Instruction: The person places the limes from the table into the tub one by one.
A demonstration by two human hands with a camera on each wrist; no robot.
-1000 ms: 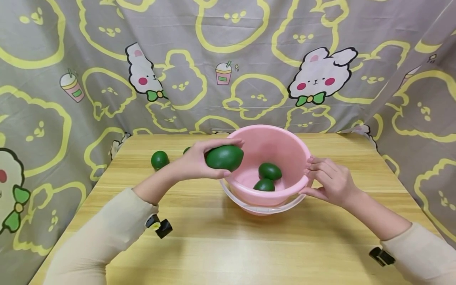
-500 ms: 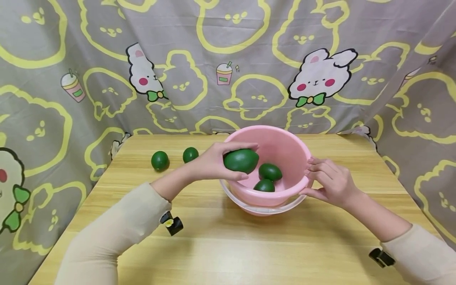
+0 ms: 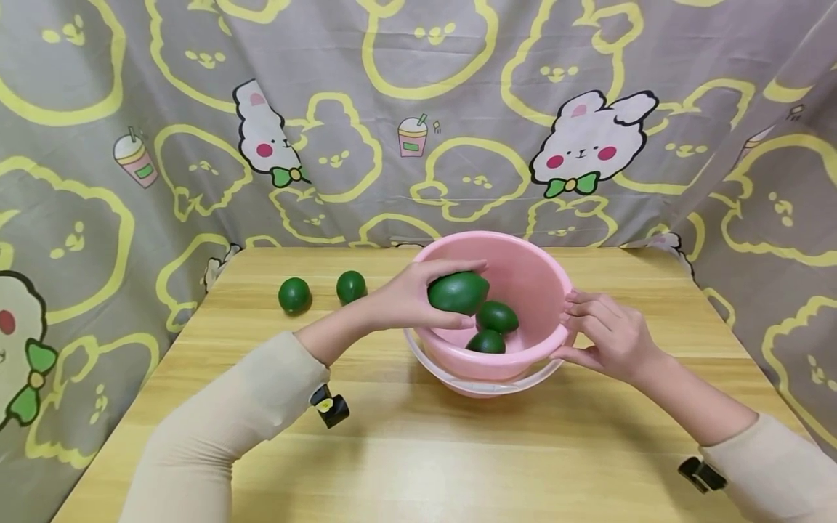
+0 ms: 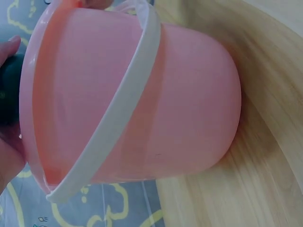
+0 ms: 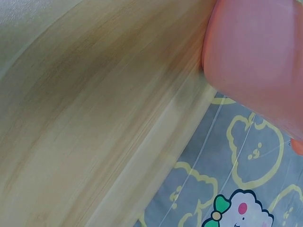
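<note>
My left hand (image 3: 408, 294) grips a smooth, dark green oval fruit (image 3: 459, 292) with a pointed tip, thumb on the near side and fingers on the far side. It holds the fruit over the left part of the mouth of a pink bucket (image 3: 526, 272). On the bucket's right rim, my right hand (image 3: 608, 334) pinches the edge, thumb outside and below. Inside lie two more green fruits, one farther back (image 3: 498, 317) and another partly hidden by the near rim (image 3: 487, 342). The left wrist view shows the bucket wall (image 4: 189, 94) and the held fruit (image 4: 10, 90) at the rim.
Two green fruits, one at left (image 3: 295, 296) and another beside it (image 3: 352, 287), lie on the wooden table (image 3: 458, 450). The bucket's white handle (image 4: 118, 106) hangs down on its near side. A patterned grey curtain (image 3: 458, 65) surrounds the table's back and sides.
My left hand has moved right with the fruit, from beside the left rim to over the bucket's mouth. The right hand stays on the rim.
</note>
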